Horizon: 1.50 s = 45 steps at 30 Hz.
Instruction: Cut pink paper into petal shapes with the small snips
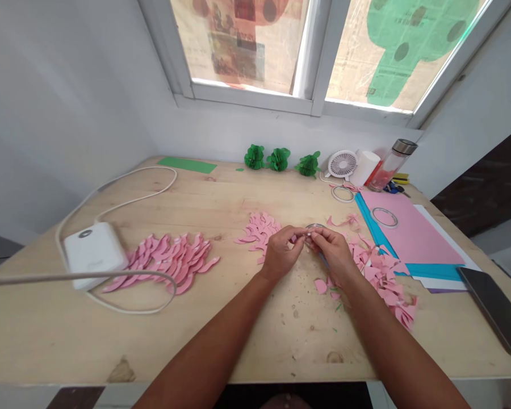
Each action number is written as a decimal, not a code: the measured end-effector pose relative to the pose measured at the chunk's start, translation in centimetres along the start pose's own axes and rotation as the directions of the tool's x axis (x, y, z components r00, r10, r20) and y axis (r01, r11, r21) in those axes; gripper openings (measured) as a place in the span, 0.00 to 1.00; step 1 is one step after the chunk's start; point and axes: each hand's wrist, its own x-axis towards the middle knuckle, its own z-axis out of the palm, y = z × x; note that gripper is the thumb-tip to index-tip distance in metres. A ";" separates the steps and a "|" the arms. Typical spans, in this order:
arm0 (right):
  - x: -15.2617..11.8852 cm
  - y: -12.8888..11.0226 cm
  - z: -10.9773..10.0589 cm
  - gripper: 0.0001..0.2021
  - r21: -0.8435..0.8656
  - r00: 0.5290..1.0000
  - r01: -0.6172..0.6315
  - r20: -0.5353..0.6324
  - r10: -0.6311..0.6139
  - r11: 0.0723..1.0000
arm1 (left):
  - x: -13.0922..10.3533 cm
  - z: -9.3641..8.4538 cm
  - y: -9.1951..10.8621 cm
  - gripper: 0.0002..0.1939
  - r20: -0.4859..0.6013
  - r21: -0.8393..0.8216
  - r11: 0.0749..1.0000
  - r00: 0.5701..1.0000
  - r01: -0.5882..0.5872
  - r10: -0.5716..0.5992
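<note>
My left hand and my right hand meet above the middle of the table, fingertips pinched close together. A small whitish bit shows between them, with a hint of pink by the left fingers; its kind is too small to make out. Under the hands lies a grey curved object, mostly covered. Left of my left hand is a pile of small pink paper pieces. Around my right forearm spreads a heap of pink paper scraps. Wavy pink paper strips lie overlapping farther left.
A white device with a looping cable sits at left. Along the back stand green paper balls, a small fan and a bottle. Tape rolls, coloured sheets and a phone lie at right.
</note>
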 end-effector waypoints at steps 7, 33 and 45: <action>-0.1 -0.1 0.0 0.11 0.009 1.000 -0.021 -0.017 0.021 1.000 | 0.0 0.0 0.0 0.09 0.010 -0.015 1.000 1.000 0.019 -0.019; 0.1 0.1 0.0 0.13 0.088 0.999 -0.002 -0.044 0.006 0.996 | 0.0 0.2 -0.1 0.06 -0.034 -0.066 0.998 0.999 -0.009 0.007; 0.1 0.2 -0.1 0.11 0.106 0.999 -0.004 -0.050 0.010 0.994 | 0.1 0.1 0.1 0.05 -0.091 -0.051 0.999 0.996 0.005 -0.010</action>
